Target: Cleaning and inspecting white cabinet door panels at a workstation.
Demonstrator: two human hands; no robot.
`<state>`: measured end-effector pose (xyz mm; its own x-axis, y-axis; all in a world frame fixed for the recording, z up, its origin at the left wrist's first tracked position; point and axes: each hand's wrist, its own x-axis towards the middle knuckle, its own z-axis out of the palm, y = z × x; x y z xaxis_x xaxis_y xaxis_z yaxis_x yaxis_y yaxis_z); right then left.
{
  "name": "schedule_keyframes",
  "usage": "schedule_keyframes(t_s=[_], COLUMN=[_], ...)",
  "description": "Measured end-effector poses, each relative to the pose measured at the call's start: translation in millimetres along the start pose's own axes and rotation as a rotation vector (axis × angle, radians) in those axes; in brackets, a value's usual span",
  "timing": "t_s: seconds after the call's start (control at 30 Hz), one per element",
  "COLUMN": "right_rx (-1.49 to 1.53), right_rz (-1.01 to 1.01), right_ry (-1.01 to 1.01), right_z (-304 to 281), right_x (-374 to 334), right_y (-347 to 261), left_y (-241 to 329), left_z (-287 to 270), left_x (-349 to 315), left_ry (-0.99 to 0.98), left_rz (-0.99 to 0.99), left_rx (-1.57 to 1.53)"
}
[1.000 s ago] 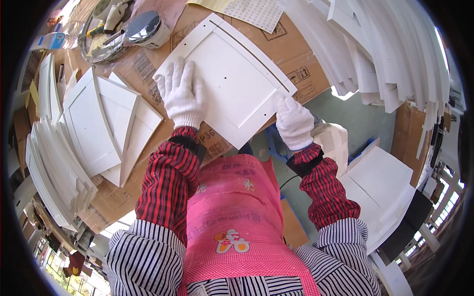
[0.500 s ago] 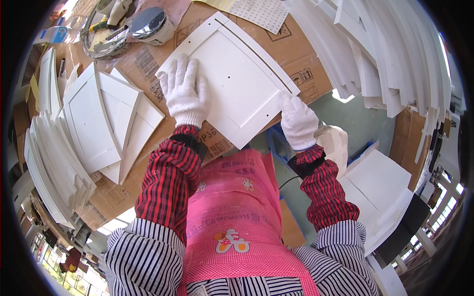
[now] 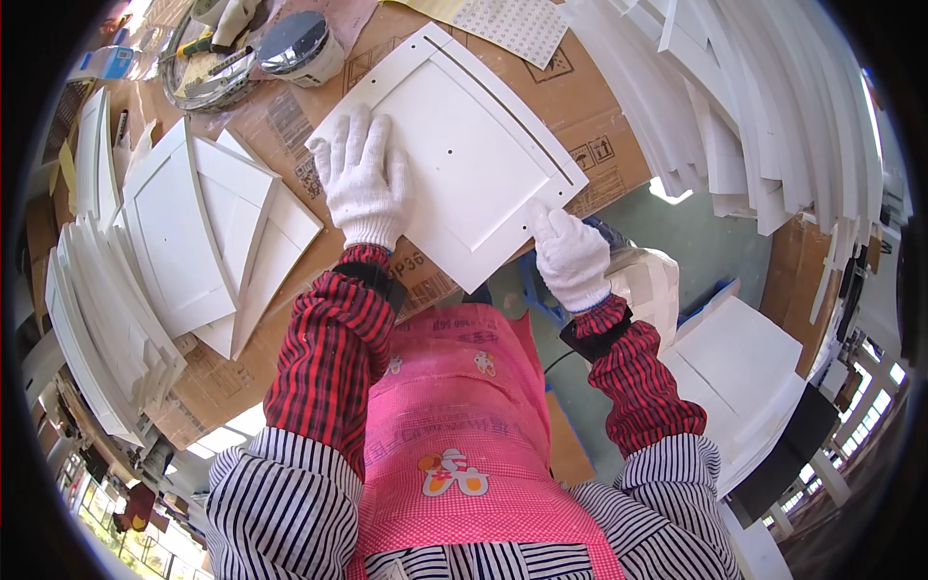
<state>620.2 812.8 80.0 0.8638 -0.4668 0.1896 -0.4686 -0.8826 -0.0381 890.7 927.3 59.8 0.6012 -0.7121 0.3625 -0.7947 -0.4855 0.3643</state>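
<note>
A white framed panel [image 3: 464, 145] with a dark groove along one side and several small holes lies slanted on the cardboard-covered table in front of me. My left hand [image 3: 362, 179], in a white knit glove, rests flat on the panel's left side with fingers stretched out. My right hand [image 3: 570, 254], gloved the same way, is at the panel's lower right edge. Its fingers are curled together, the tips touching the panel near a corner hole. Whatever they may pinch is hidden by the glove.
More white panels [image 3: 184, 222] lie overlapped at the left, beside a stack of thin white boards [image 3: 106, 329]. Tall white boards [image 3: 773, 106] crowd the right. A round tub [image 3: 300, 50] stands at the back left. White panels [image 3: 739, 358] sit low at right, near a taped bundle [image 3: 646, 288].
My right hand has slid along the panel's right edge, toward me and slightly left. The left hand and the panel have hardly moved.
</note>
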Motion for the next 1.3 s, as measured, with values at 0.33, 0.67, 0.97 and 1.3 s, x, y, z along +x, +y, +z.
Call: schedule_keyframes(t_s=[0.33, 0.67, 0.97, 1.3], right_rx=[0.096, -0.003, 0.164, -0.035], right_rz=[-0.049, 0.048, -0.01, 0.244], right_ry=[-0.001, -0.02, -0.011, 0.036], right_z=[-5, -9, -3, -7], right_x=[-12, -2, -14, 29], right_y=[-19, 4, -36, 19], left_y=[3, 1, 0, 2], left_z=[-3, -2, -4, 1], left_x=[0, -1, -1, -1], left_ry=[0.006, 0.011, -0.001, -0.013], left_rz=[-0.014, -0.01, -0.022, -0.016], left_rx=[-0.015, -0.01, -0.007, -0.01])
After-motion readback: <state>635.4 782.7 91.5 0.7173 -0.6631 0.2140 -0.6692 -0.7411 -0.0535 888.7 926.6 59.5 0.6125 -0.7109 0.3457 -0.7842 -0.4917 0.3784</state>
